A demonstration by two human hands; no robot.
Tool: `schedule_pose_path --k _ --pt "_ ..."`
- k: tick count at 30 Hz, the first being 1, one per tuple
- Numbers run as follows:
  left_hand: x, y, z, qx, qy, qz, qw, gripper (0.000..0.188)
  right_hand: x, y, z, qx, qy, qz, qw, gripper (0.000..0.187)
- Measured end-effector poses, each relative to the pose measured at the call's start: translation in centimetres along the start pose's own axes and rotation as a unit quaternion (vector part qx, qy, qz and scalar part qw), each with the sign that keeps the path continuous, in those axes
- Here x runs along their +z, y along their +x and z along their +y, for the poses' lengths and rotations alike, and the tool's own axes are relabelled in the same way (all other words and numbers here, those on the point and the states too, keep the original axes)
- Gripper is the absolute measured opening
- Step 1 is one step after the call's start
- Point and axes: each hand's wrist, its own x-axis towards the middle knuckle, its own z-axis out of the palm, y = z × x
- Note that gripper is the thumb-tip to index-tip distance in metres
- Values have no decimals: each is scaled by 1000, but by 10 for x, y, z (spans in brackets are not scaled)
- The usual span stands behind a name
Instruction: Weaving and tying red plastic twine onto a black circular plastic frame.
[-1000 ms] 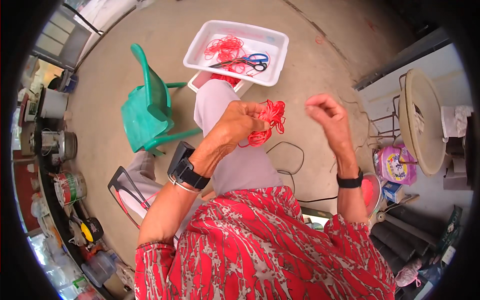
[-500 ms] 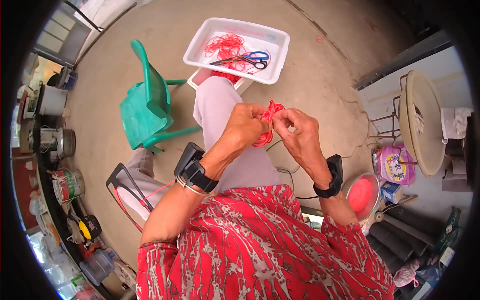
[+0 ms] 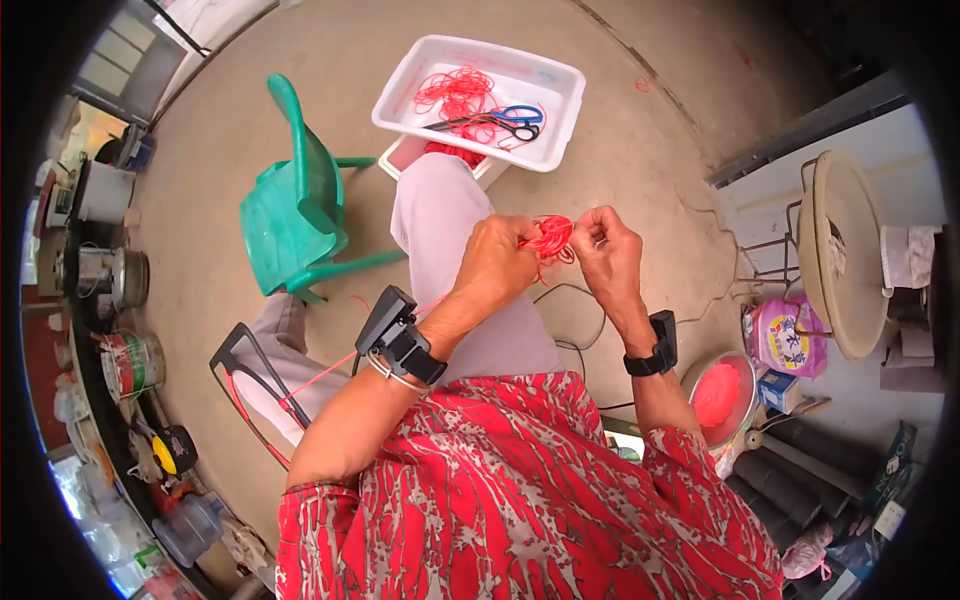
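A looped bundle of thin red cord (image 3: pixel 549 238) is held above my right knee. My left hand (image 3: pixel 497 262) is closed around the bundle's left side, its fingers partly hidden by the loops. At the bundle's right end, my right hand (image 3: pixel 610 262) pinches with thumb and forefinger against the cord; any single strand between the tips is too fine to make out. One red strand trails from near my left wrist down to a black metal frame with a red strand along it (image 3: pixel 245 375), beside my left leg.
Ahead, a white plastic tray (image 3: pixel 400 108) holds tangled red cord (image 3: pixel 455 92) and scissors (image 3: pixel 522 122), resting on another white container. A green plastic chair (image 3: pixel 290 215) stands left. To the right are a round-topped stool (image 3: pixel 845 255), a metal bowl (image 3: pixel 748 385) with red contents and dark cables.
The bundle has swung from upright to lying more sideways, its loops fanned out. My right hand has shifted slightly right, its wrist turned upward. The strand by my left wrist is pulled straighter.
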Motion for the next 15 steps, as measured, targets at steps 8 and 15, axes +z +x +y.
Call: schedule_pose_path --k 8,15 --pt "-6 -2 -7 177 32 15 984 11 -11 9 -4 271 496 -82 821 10" --pt "-7 0 -3 17 -108 -93 990 9 -2 9 -17 320 513 -66 794 12"
